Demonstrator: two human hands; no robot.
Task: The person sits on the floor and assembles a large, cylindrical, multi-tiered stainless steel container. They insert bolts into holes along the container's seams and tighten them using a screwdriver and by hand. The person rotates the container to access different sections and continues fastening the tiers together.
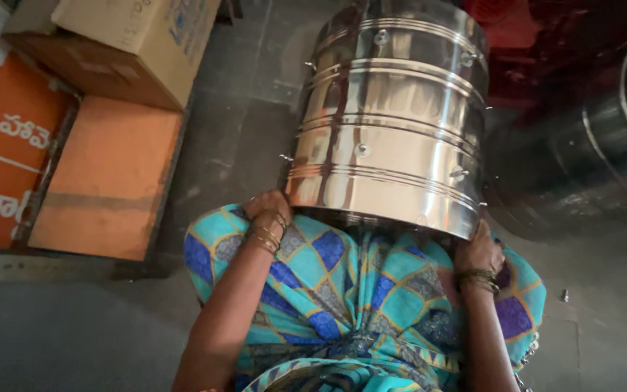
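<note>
Hands [268, 210] [478, 250] gripping steel drum [390, 123] rim.

A: Which packages lie left of the steel drum [393, 116]?

B: A brown cardboard box [128, 47], rectangular with blue print on one face, sits farthest up and left of the drum. Below it lies a flat orange carton [107, 178] crossed by a strip of brown tape.

A: And any signs?

B: An orange panel with white lettering [5, 156] stands farthest left of the drum, beside the flat carton.
</note>
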